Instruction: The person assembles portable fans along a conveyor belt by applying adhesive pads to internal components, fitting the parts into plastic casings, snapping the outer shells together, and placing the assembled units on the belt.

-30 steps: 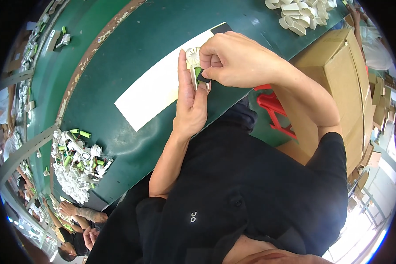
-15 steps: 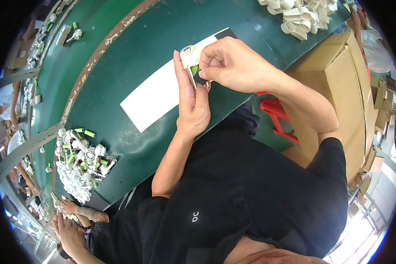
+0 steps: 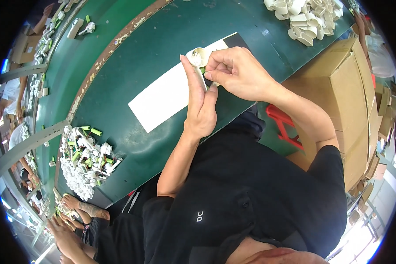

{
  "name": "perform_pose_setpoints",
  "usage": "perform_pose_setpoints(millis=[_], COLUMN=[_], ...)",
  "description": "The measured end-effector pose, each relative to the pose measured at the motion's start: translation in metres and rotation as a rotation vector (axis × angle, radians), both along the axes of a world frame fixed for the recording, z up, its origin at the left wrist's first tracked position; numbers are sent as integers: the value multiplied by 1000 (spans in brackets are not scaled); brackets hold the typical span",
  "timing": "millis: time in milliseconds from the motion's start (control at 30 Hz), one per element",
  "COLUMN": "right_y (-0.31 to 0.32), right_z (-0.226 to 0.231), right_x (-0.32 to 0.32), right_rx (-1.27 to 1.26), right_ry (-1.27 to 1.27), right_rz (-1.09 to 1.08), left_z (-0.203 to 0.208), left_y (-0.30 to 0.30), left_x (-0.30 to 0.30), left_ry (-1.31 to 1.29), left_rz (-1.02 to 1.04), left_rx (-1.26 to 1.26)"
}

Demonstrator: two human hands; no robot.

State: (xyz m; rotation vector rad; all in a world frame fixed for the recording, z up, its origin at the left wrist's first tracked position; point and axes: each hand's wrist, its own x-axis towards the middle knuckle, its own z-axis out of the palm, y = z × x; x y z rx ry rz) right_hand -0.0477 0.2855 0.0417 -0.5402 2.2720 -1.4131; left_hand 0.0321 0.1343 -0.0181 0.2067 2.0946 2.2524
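Observation:
A small white handheld fan with a round head lies along my left hand, which is closed around its handle from below. Inside the opened handle shows a bit of green battery, with a flat black piece beside it. My right hand comes in from the right, its thumb and fingers pinched on the black piece at the handle; the fingers hide the exact contact. Both hands are over a long white sheet with a black end, lying on the green table.
White fan parts with green batteries are heaped at the table's left. Cream-coloured curved shells are piled at the far right. A large cardboard box and a red stool stand right. Another person's hands work at lower left.
The view has shifted slightly, so the whole scene sits a little farther right and lower. The fan's head has turned a little; my right fingers still pinch at its handle.

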Motion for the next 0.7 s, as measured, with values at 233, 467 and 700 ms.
perform_pose_setpoints(millis=[233,467,700], right_y=[-2,-8,-11], right_z=[-5,-15,-4], right_x=[-1,3,10], right_rx=[-134,-206,44], right_ry=[-125,-118,145], right_rz=[14,-11,-40], left_z=[-3,5,6], left_y=[-1,-1,2], left_x=[0,0,-1], left_ry=[-42,-118,15], left_rz=[29,72,90], left_rx=[21,-3,-8])
